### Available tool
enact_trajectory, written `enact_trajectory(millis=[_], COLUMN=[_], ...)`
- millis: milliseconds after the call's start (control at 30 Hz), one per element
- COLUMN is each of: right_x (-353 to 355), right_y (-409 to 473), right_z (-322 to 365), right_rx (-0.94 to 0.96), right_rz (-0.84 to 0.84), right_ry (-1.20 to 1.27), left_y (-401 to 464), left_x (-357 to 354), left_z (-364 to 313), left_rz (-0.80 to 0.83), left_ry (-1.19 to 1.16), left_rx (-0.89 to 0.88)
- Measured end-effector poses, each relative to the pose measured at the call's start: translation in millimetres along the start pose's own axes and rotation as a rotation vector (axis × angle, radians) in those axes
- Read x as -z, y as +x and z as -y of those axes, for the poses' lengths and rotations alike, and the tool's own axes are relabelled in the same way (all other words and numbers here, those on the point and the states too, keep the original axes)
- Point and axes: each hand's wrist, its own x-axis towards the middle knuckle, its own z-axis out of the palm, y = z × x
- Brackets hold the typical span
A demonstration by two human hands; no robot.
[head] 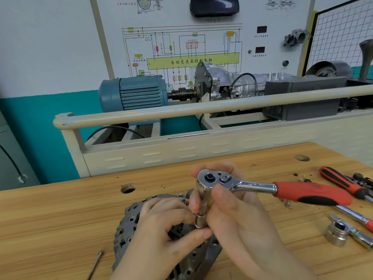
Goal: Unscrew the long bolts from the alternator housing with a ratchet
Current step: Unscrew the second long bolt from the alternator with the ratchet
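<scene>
- The desk (60, 211) is a wooden top; the alternator housing (129, 225) lies on it at the lower middle, right under both hands. Keep it flat and pinned down so that turning force goes into the bolt and not into sliding the casting.
- The ratchet (252, 186) stands on its socket and extension (201, 215), head up, with the red-and-black handle pointing right, free of any grip. The column leans slightly; I judge it should be brought square over the bolt before any swing.
- The right hand (238, 215) cups the ratchet head and extension, its fingers (220, 190) wrapped round them rather than on the handle. That suits seating the socket or spinning a loosened bolt; a tight one needs the hand moved out onto the red grip.
- The left hand (161, 225) rests on the housing, its thumb and fingers pinching the socket's lower end. Hold it down there so the socket does not ride off the bolt head, which is hidden.
- A loose long bolt (94, 265) lies on the desk left of the housing, so one seems to be out already.
- Spare tools lie well apart to the right: a second ratchet with a large socket (341, 233) and a red-handled driver (343, 181).
</scene>
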Motion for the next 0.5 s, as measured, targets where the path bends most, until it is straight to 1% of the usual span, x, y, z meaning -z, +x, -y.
enact_trajectory(millis=[167, 267, 500], right_x=[2.3, 1.8, 1.9], right_y=[3.4, 4.1, 2.7], right_z=[0.2, -0.4, -0.7], right_rx=[-0.028, -0.048, -0.077], right_rz=[0.063, 0.102, 0.103], right_ry=[-0.023, -0.011, 0.051], left_y=[-0.3, -0.9, -0.5], left_x=[0.8, 1.2, 1.1], left_z=[1.2, 1.1, 1.3], left_rz=[0.036, 0.064, 0.067], left_ry=[0.052, 0.035, 0.034], left_rx=[0.015, 0.006, -0.007])
